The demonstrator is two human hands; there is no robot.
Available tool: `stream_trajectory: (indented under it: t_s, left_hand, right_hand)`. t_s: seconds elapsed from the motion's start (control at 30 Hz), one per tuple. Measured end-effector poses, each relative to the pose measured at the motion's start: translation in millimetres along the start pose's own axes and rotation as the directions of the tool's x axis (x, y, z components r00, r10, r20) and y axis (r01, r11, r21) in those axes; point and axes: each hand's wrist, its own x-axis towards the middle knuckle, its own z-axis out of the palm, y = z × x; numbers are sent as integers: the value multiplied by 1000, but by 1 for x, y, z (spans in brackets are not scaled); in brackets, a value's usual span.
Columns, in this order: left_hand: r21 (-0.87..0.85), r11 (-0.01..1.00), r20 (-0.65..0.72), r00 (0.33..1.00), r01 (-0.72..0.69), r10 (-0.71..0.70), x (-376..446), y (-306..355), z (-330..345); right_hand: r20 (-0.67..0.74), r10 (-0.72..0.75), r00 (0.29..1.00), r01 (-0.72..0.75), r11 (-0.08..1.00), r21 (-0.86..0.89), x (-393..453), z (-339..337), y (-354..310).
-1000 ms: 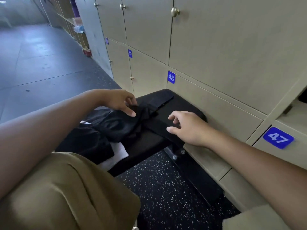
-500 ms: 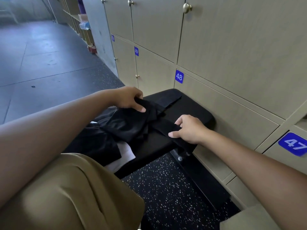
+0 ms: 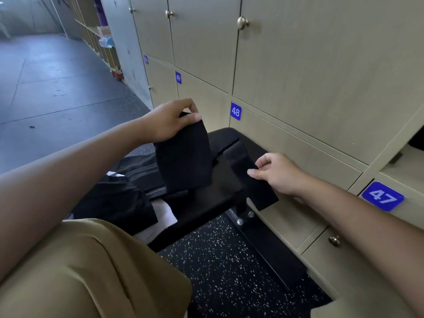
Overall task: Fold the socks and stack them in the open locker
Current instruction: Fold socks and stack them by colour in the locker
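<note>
we note our left hand (image 3: 167,120) pinching a hanging black fabric sock (image 3: 183,157); our right hand (image 3: 278,174) pinches a narrower black sock (image 3: 250,177), apparently unfolded, beside it.

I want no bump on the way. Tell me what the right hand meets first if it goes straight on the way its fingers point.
The right hand, pinching a black sock, points left across the black bench. First in that line looks to be the other black sock hanging from the left hand, though depth is unclear.

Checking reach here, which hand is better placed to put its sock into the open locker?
Probably the right hand: it pinches a black sock and is nearer the open locker at far right.
</note>
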Motion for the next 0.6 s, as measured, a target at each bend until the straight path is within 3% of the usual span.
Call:
stream_trajectory:
  t_s: [0.2,0.6]
  left_hand:
    - [-131,987,-34,996,-89,85,-3,35,19]
    - [-291,953,154,979,-83,133,2,102,65]
  right_hand:
    - [-46,-33,998,38,992,117,-25,-37,5]
    - [-216,-80,973,127,970,209,-76,-92,7]
